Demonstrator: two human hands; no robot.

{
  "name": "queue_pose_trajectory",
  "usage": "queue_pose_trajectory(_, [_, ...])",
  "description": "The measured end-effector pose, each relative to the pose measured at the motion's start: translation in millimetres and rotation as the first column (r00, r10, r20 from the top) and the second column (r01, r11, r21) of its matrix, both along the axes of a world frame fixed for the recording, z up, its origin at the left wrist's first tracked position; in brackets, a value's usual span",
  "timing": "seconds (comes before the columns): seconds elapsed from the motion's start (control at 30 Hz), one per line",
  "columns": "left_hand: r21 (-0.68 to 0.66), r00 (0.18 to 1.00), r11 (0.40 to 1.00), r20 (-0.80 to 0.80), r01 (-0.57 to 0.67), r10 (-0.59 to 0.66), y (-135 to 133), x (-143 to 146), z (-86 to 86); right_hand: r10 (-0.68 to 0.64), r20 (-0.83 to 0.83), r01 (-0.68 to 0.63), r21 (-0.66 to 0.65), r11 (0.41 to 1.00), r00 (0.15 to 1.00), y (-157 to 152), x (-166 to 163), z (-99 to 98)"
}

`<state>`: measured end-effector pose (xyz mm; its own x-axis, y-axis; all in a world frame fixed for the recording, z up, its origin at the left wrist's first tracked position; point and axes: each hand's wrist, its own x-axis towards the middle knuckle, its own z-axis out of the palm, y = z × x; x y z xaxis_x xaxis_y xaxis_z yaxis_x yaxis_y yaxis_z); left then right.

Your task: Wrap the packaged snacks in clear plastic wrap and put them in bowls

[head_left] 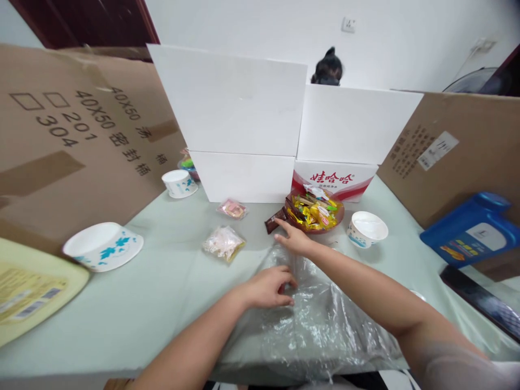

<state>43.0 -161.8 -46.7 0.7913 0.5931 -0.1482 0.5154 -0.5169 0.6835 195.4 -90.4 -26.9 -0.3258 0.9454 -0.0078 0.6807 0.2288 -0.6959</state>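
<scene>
My right hand (294, 238) reaches forward, thumb and index finger apart, with the index fingertip at a dark brown wrapped snack packet (274, 221). I cannot tell whether the finger touches it. The packet lies against the left side of a reddish bowl (327, 229) heaped with yellow-wrapped sweets (312, 210). Nearer to me, my left hand (271, 287) hovers at or just over a clear plastic bag (325, 309), its fingers curved and apart with nothing visible between them. Left of my hands lie a clear packet with pale contents (224, 242) and a small pink packet (232, 208).
Paper bowls stand at right (368, 229) and left (103, 247), with a paper cup (179, 183) farther back. A blue bottle (473, 230), a dark phone (481, 298) and a yellow container (36, 290) flank the table. Cardboard and a white box (244, 108) wall it in; a person's head shows behind.
</scene>
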Motion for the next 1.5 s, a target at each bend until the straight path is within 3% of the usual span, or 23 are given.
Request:
queue_pose_trajectory(0.13, [-0.021,0.999,1.0,0.034,0.001,0.0,4,0,-2.5,-0.056,-0.016,0.057,0.048,0.997,0.998,18,-20,-2.9])
queue_pose_trajectory(0.23, [-0.023,0.998,1.0,0.068,0.013,-0.012,5,-1,-5.3,-0.058,-0.036,0.063,0.159,0.985,0.998,14,-19,18.0])
queue_pose_trajectory(0.33, [-0.014,0.997,1.0,0.079,0.015,-0.014,4,-1,-7.2,-0.13,-0.006,0.118,0.467,0.877,0.992,14,-5,53.7])
queue_pose_trajectory(0.4, [-0.018,0.996,1.0,0.085,0.008,-0.007,4,-2,-8.4,-0.266,0.088,0.169,0.575,0.801,0.96,23,8,74.1])
queue_pose_trajectory(0.47, [-0.029,0.996,1.0,0.093,0.005,-0.002,4,-2,-10.2,-0.344,0.252,0.164,0.539,0.826,0.905,36,19,85.2])
queue_pose_trajectory(0.57, [-0.043,0.993,0.999,0.114,0.007,-0.002,5,-2,-13.5,-0.272,0.435,0.085,0.402,0.912,0.858,49,30,86.9])
queue_pose_trajectory(0.67, [-0.039,0.992,0.999,0.125,0.012,-0.007,5,-3,-13.6,-0.259,0.41,0.058,0.442,0.895,0.875,41,36,81.4])
queue_pose_trajectory(0.8, [-0.029,0.993,0.999,0.118,0.019,-0.015,3,-5,-5.6,-0.172,0.383,-0.054,0.513,0.856,0.908,-7,50,60.6])
queue_pose_trajectory(0.93, [0.065,0.955,0.997,0.297,-0.051,0.03,2,-6,0.9,0.043,0.503,-0.24,0.334,0.911,0.863,-67,78,11.9])
queue_pose_trajectory(1.03, [0.226,0.91,0.95,0.4,-0.213,0.109,3,-3,-1.3,0.048,0.524,-0.252,0.325,0.912,0.85,-95,97,-24.8])
queue_pose_trajectory(1.1, [0.366,0.941,0.899,0.317,-0.239,0.121,4,-1,-5.3,0.016,0.507,-0.219,0.344,0.913,0.862,-103,104,-40.1])
queue_pose_trajectory(1.17, [0.449,0.98,0.875,0.149,-0.183,0.128,6,-1,-9.9,-0.025,0.504,-0.177,0.348,0.921,0.863,-104,108,-47.7])
queue_pose_trajectory(1.3, [0.46,0.974,0.879,-0.115,-0.123,0.196,11,-6,-15.6,-0.106,0.57,-0.073,0.282,0.957,0.815,-96,115,-51.4])
queue_pose_trajectory(1.4, [0.449,0.951,0.883,-0.19,-0.137,0.244,16,-12,-14.8,-0.15,0.616,0.0,0.237,0.972,0.774,-90,122,-52.8])
queue_pose_trajectory(1.5, [0.463,0.956,0.872,-0.15,-0.158,0.253,19,-15,-11.5,-0.186,0.616,0.027,0.258,0.966,0.765,-90,127,-55.0])
